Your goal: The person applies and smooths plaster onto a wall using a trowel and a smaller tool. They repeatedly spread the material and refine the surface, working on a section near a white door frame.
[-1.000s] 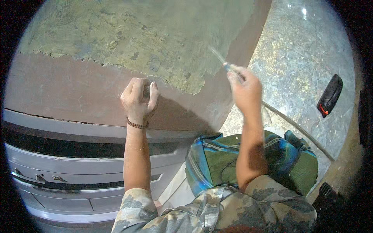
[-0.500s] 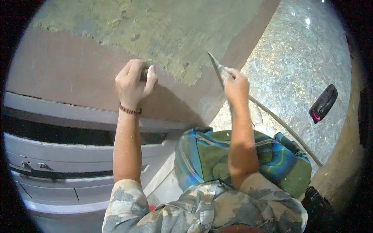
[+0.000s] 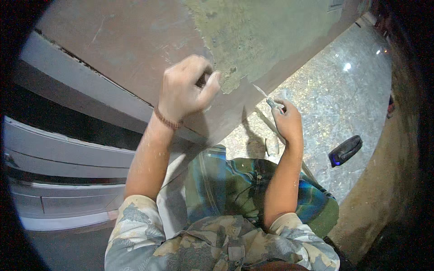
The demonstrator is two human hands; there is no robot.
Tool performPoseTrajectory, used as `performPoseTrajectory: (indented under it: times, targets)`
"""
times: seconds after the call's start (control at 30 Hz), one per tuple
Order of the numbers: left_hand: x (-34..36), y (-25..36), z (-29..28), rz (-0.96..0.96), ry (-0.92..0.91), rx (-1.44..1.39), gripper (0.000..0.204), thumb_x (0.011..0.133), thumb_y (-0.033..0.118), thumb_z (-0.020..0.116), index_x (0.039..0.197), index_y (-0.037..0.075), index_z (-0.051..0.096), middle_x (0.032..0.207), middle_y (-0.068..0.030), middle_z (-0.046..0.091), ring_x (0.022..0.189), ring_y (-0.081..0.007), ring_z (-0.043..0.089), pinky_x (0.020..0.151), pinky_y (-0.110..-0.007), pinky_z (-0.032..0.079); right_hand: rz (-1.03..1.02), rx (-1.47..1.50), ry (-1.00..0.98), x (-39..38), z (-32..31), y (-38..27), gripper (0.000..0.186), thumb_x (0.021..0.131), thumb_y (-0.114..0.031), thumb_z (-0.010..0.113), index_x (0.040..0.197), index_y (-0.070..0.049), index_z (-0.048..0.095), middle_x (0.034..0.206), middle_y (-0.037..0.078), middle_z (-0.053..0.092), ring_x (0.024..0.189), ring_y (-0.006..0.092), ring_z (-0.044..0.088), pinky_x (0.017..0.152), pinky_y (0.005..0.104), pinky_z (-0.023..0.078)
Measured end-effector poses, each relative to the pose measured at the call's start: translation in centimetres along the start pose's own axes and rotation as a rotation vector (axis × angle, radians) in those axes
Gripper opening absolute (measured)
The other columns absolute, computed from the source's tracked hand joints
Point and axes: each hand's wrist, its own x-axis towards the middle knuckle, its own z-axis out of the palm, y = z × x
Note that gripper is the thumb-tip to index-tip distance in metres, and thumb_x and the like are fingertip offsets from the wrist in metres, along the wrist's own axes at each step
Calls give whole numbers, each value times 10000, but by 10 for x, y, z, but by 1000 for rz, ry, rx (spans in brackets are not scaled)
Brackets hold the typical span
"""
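The right hand point(image 3: 289, 121) grips a knife point(image 3: 270, 101) — fingers closed round its handle, the blade pointing toward the edge of the brown board point(image 3: 135, 49). The left hand point(image 3: 185, 88), a beaded bracelet point(image 3: 166, 119) at its wrist, is beside the rough green patch point(image 3: 271, 40); its fingers curl toward the thumb — whether they grip anything, I cannot tell. A black pouch point(image 3: 346, 151) lies on the floor point(image 3: 361, 86).

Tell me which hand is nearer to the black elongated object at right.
Right. The right hand, holding a pointed tool, is left of the black elongated object, apart from it; the left hand is farther left.
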Motion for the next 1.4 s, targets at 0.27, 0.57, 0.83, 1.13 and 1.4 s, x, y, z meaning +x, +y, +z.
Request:
performPoseTrajectory:
  times: [0.27,0.57,0.83,1.13,1.4]
  targets:
    - [-72,-1,1,-243,129,-39,107,781,104,749,807,74,649,720,-85,616,597,-236,609,559,-338,493,-228,-505,-171,45,-31,-78,321,892,-212,635,1158,-68,741,1135,202,732,1074,390,694,929,467,543]
    - [-68,-3,13,-210,274,60,91,768,37,694,820,46,620,761,-121,613,648,-302,605,618,-382,499,-247,-427,-401,41,-42,-15,417,904,-251,660,1281,-75,685,1077,240,736,1011,416,709,917,478,551]
    - [-65,23,2,-624,395,100,125,958,94,603,865,10,597,744,-52,551,656,-171,551,606,-331,463,-229,-193,-599,34,-49,34,404,939,-250,631,1310,-93,666,1133,236,720,1045,397,695,943,483,531]
    - [-78,51,5,-1505,661,-533,675,985,593,614,1123,-65,675,730,-46,626,658,-116,567,615,-254,449,-651,-269,-593,94,-92,-14,370,915,-218,666,1244,-58,718,1173,196,735,1082,372,706,965,442,540]
    - [-68,33,-1,-1453,494,-129,775,922,720,576,913,-30,769,837,-145,765,704,-193,640,714,-315,489,-900,-663,-386,98,-79,-94,256,920,-182,666,1146,-98,752,1044,155,755,958,377,720,861,453,570]
